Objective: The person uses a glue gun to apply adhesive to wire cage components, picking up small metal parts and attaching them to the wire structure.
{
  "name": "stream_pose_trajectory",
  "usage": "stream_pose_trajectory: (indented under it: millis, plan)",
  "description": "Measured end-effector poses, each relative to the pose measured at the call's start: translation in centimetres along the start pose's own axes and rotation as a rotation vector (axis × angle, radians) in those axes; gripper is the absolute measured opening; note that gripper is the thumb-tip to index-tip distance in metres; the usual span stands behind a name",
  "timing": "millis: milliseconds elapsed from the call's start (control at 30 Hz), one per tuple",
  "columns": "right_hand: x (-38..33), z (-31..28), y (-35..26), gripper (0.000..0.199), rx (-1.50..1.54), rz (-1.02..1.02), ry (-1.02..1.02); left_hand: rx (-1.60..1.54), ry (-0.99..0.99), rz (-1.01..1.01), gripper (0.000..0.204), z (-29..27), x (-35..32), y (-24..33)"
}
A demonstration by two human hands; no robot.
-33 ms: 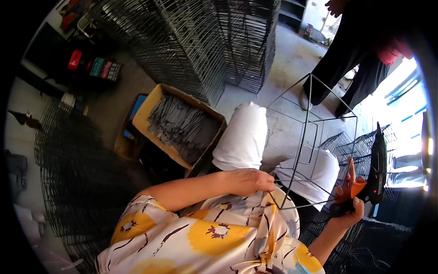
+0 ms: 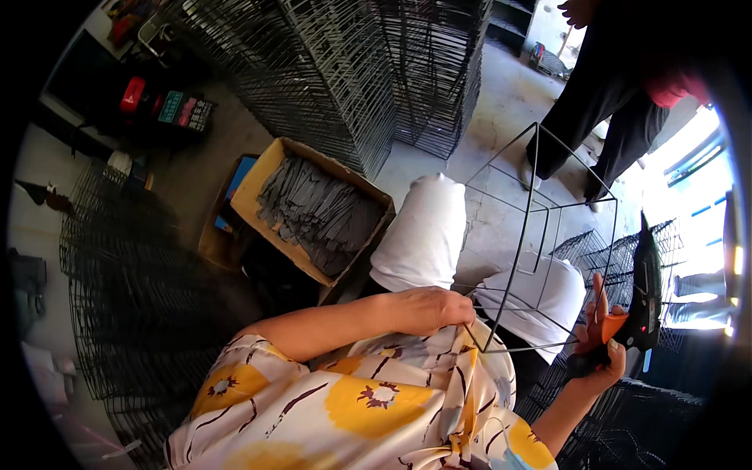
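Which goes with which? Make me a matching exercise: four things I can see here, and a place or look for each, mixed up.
Column one
1. tool
2. frame
3. strips
4. box

Column two
A. tan and open-topped
B. in the right hand
C. gray and heaped
D. wire, near corner at the left hand

Pairs: 1-B, 2-D, 3-C, 4-A

Room to pass lies between the boxy black wire frame's (image 2: 513, 262) bars; tall dark wire-grid stacks (image 2: 337, 78) block the far side.
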State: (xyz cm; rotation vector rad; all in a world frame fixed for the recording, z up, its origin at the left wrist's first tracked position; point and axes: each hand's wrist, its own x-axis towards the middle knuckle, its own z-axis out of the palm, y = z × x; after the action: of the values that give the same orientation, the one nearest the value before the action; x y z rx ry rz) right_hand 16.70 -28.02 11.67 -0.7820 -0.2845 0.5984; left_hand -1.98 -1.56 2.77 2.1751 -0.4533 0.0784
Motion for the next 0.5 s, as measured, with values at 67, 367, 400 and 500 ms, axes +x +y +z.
stream_pose_trajectory:
  millis: [67,367,400,500]
  plan:
    - [0.0,0.5,0.0,0.054,-0.038,0.110,0.006,-0.022,0.114,-0.084,0.032,0.3,-1.0,0.1]
    - [0.6,0.4,0.7,0.054,0.106,0.167,-0.023,-0.565,0.975,-0.681,0.007,-6.3,-9.4,-4.8]
    - [0.5,0.9,0.5,0.054,0.108,0.167,-0.011,-0.551,1.013,-0.771,0.008,-7.3,-10.8,-6.1]
    - [0.0,1.6,0.4,0.054,0.098,0.165,0.021,-0.222,0.908,-1.212,0.022,-9.0,-13.8,-9.2]
